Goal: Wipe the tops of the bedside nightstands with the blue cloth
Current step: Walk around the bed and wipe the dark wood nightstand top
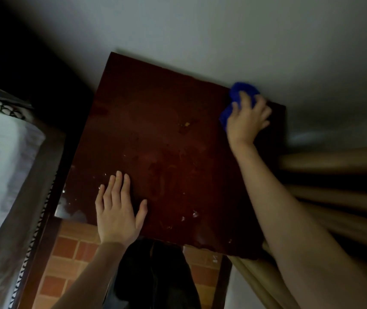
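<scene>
Two hands on the nightstand (167, 141), both yours. Going left to right from it:

Left of the nightstand: bed (2, 166) with white bedding and a dark frame, running alongside the nightstand's left edge. Brick-pattern floor (66, 259) shows below the nightstand's near-left corner.

Near-left part of the tabletop: your left hand (116, 210) lies flat, palm down, fingers spread and extended, gripping nothing. Wrist hangs past the near edge.

Middle of the tabletop: dark reddish glossy surface, visible smears and small light flecks, more toward the near edge. Nothing else stands on it.

Far-right corner of the tabletop: blue cloth (241, 92), bunched, pressed on the surface right at the wall (200, 30) side. Your right hand (246, 121) is on top of it, fingers curled over and gripping the cloth. Cloth sticks out beyond the fingertips and to the hand's left.

Right of the nightstand: tan curtain (334, 197) folds, close against the right edge; your right forearm crosses in front of them.
</scene>
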